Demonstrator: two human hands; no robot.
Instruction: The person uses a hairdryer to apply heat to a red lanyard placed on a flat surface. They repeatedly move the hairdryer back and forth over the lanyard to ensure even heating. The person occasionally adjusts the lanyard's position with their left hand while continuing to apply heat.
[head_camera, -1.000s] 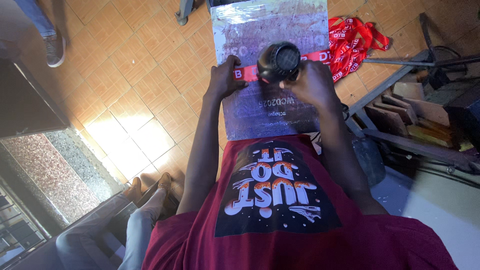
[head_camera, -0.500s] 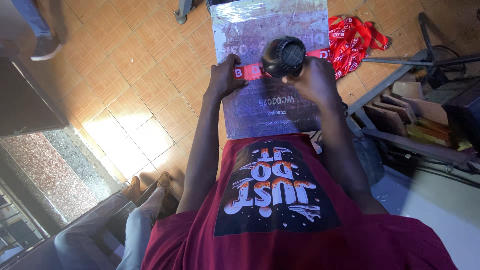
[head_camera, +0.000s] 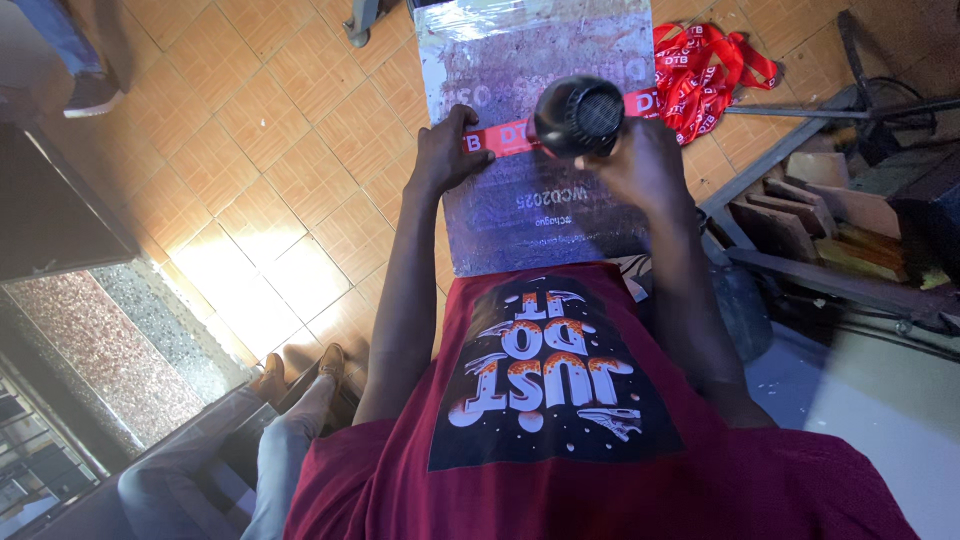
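While my right hand wraps around the handle of the black heat gun, the fingers closed tight on it, its round grilled end now faces up toward me just above my knuckles, nearer the middle of the board than it was a second ago. My left hand has barely shifted: its fingers lie flat and together, pressing the near end of the red lanyard strip down onto the foil-covered board that rests against my lap. The strip runs from under those fingertips across to the gun, passes beneath it, and comes out again on the far side of my right hand. I judge from the gun's small drift along the strip that the heating is moving along the band while I keep it pinned.

Past my right hand, on the tiled floor, lies a loose pile of red lanyards, well apart from my fingers. Farther off beyond my left hand, someone else's shoe stands at the edge of view.
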